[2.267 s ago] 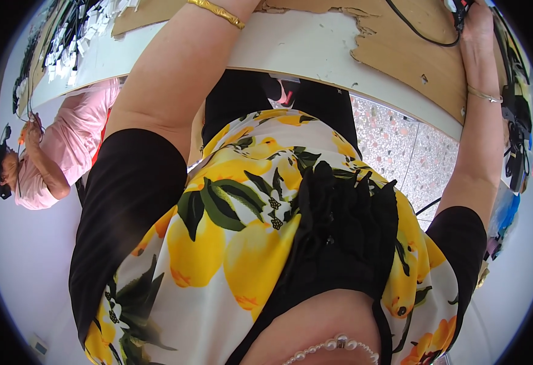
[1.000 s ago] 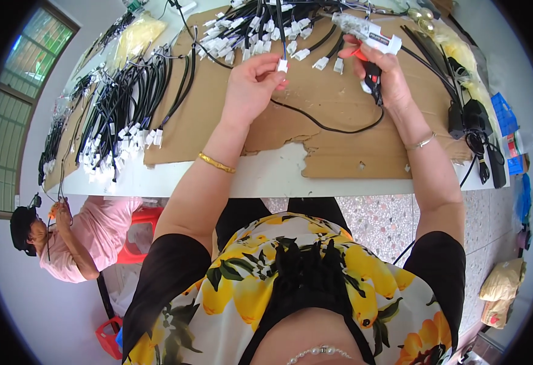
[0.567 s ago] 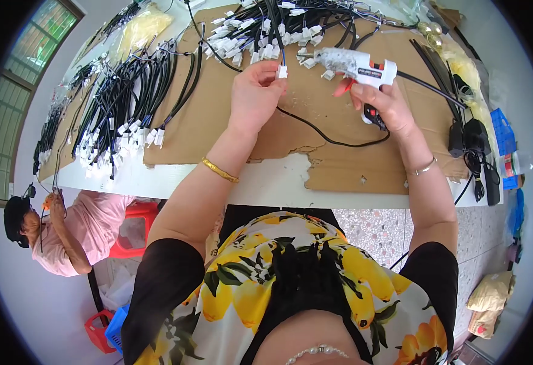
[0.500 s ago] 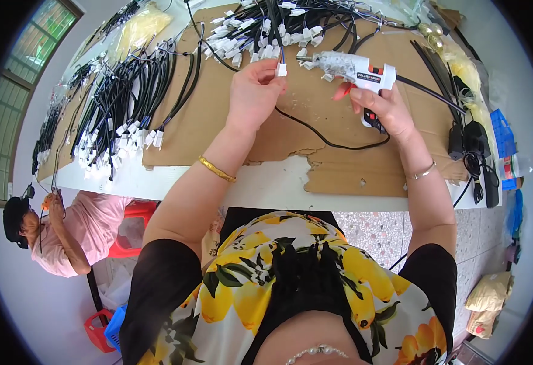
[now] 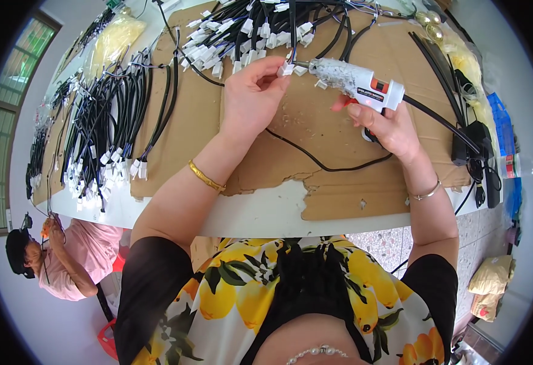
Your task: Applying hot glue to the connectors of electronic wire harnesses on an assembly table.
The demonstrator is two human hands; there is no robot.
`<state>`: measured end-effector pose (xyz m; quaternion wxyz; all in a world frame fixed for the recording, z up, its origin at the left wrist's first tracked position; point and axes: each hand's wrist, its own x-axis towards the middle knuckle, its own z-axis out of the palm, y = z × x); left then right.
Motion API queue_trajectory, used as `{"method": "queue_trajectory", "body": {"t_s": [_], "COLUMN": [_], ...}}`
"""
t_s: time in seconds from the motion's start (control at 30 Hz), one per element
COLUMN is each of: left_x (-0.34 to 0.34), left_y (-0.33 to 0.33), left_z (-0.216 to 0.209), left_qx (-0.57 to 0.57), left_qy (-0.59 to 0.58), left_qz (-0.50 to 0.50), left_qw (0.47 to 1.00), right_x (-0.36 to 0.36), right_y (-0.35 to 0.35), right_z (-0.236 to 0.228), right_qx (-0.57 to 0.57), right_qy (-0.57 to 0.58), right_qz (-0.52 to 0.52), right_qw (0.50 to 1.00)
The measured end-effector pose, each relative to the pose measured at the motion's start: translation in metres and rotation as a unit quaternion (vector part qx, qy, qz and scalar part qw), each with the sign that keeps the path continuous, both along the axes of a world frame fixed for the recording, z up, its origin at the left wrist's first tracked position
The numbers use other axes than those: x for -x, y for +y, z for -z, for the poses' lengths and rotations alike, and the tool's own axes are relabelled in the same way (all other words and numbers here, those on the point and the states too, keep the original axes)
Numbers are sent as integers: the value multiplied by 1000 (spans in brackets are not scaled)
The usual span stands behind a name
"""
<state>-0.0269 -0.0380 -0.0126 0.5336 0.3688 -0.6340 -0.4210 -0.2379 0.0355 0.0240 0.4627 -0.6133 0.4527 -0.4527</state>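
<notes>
Between the thumb and forefinger of my left hand (image 5: 255, 92) is a white connector (image 5: 285, 69), with a black-sleeved cable running away from it toward the far pile. My right hand (image 5: 388, 126) is closed around the handle of a white hot glue gun (image 5: 354, 82), whose barrel is coated in clear glue residue. The gun's metal nozzle points left and meets the connector's wire end, or comes very near it. A black glue stick (image 5: 439, 118) sticks out of the gun's back.
Cardboard (image 5: 339, 194) covers much of the white table (image 5: 248, 216). Cables with white connectors (image 5: 218, 42) are heaped at the far side, and a cable bundle (image 5: 105, 128) lies left. Black glue sticks (image 5: 439, 76) and a power adapter (image 5: 473, 143) lie right. A co-worker (image 5: 78, 255) in pink sits left.
The glue gun's nozzle has come up to the connector, which my left hand has tilted. The view has shifted, so the table sits lower in it.
</notes>
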Motion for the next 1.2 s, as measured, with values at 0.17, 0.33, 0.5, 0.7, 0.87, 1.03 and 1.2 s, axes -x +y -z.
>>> {"method": "queue_trajectory", "body": {"t_s": [0.17, 0.33, 0.5, 0.7, 0.87, 1.03, 1.2], "left_x": [1, 1, 1, 5, 6, 7, 6], "left_y": [10, 8, 11, 18, 25, 26, 30], "left_z": [-9, -6, -6, -9, -16, -17, -18], "left_qx": [-4, 14, 6, 10, 5, 21, 24], "left_qy": [6, 38, 20, 10, -21, -31, -47], "left_qz": [8, 7, 9, -6, -22, -44, -48], "left_qw": [1000, 999, 1000, 1000, 1000, 998, 997], "right_x": [-1, -2, -3, -5, -2, -4, -2], "right_y": [9, 8, 8, 18, 26, 32, 36], "right_z": [-11, -12, -11, -7, -17, -31, -24], "right_qx": [-11, -18, -27, 3, -28, -90, -53], "right_qy": [32, 43, 62, -2, 116, 131, 111], "right_qz": [19, 14, 16, 27, 33, 19, 17], "right_qw": [999, 999, 998, 1000, 992, 987, 992]}}
